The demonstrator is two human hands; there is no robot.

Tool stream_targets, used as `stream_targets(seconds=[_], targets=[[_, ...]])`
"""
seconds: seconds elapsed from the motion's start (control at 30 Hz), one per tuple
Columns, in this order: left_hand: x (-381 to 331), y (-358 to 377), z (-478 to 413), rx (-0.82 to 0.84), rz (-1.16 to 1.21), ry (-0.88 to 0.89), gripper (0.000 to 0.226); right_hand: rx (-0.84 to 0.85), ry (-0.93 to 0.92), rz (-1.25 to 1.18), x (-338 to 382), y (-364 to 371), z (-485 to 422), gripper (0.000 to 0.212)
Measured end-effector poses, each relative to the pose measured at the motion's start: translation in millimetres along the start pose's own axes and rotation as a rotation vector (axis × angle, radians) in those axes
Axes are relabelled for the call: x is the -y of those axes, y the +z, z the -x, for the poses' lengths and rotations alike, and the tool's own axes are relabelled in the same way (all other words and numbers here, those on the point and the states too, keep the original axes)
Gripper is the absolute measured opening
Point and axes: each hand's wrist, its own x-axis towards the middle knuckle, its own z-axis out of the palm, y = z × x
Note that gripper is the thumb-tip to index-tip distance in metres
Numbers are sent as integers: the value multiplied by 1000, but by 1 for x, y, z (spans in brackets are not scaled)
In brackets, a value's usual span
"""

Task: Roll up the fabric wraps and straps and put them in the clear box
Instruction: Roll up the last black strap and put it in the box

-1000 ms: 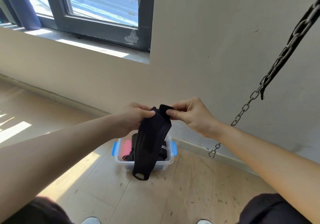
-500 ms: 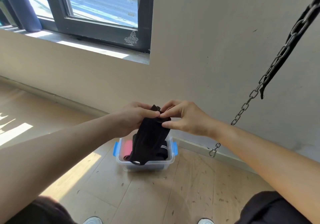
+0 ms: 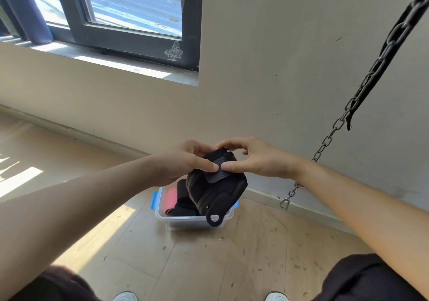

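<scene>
Since half a second ago the black wrap [image 3: 216, 184] has been gathered into a tighter bundle, its flap folded down over the front and its end loop now hanging in front of the near wall of the clear box [image 3: 185, 219]. That box stands on a pale wooden floor [image 3: 209, 266] flecked with small dark marks, close to the skirting of a plain beige wall [image 3: 278, 68]; sunlight falls in patches on the boards left of the box. Above and left of the box a dark-framed window [image 3: 130, 17] is cut off by the top edge, as is a dark blue cylinder [image 3: 23, 10] beside it. The wrap, held in the air above the box, hides much of what lies inside; only a pink roll [image 3: 170, 196] and some dark straps [image 3: 183, 205] show, too tangled to tell apart. The left hand [image 3: 183, 161] grips the bundle from the left, thumb pressed on the flap; the right hand [image 3: 257, 159] pinches it from the right, thumb tip on the flap and forefinger arched over the top. To the right of the box a metal chain [image 3: 362, 87] slants down from the upper corner, with a black strap [image 3: 394, 52] lying along it, and ends in a snap hook [image 3: 285, 204] near the skirting. White shoe tips [image 3: 125, 297] show at the bottom edge.
</scene>
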Motion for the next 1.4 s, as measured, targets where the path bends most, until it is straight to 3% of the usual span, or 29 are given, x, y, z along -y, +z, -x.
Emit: stream_targets(seconds=[0.17,0.3,0.47,0.67,0.83,0.97,1.07,1.23,1.4], targets=[[2,6,-1,57,-65,-27,27,36,65,-69,3,-5,3,29],[2,6,-1,91,-168,-86,34,48,91,-24,4,-5,2,23],[-3,11,-2,21,-329,-81,21,127,134,10,1,-5,4,27],[-5,12,-4,-21,-285,-32,17,111,116,-89,2,-10,6,21],[1,-7,3,-15,-305,-68,19,53,210,-88,-14,-26,9,23],[4,-22,12,52,-344,-130,15,178,327,-53,-33,-37,17,27],[1,-17,12,57,-235,-102,15,304,381,25,-36,-36,22,25],[-6,0,5,-44,-122,10,16,258,172,-198,-16,-14,17,60],[-11,0,5,-92,14,50,23,150,52,-215,2,-3,13,62]])
